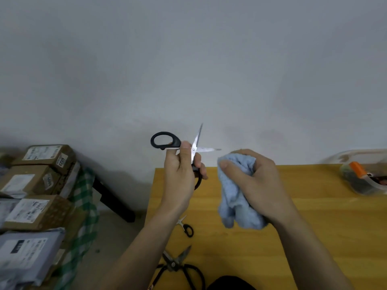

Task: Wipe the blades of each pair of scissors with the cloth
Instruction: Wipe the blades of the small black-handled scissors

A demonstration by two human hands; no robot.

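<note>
Scissors [189, 150], cloth [236, 191] in hands

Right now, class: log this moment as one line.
left hand: holds open black-handled steel scissors | right hand: grips light blue cloth | cloth apart from blades | two scissors on table

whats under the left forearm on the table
Small scissors lie on the wooden table, blades partly covered by the left forearm. Larger black-handled scissors lie nearer, partly hidden.

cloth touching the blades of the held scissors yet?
Apart. The head view shows wall between the horizontal blade tip of the scissors in the left hand and the blue cloth gripped by the right hand.
</note>
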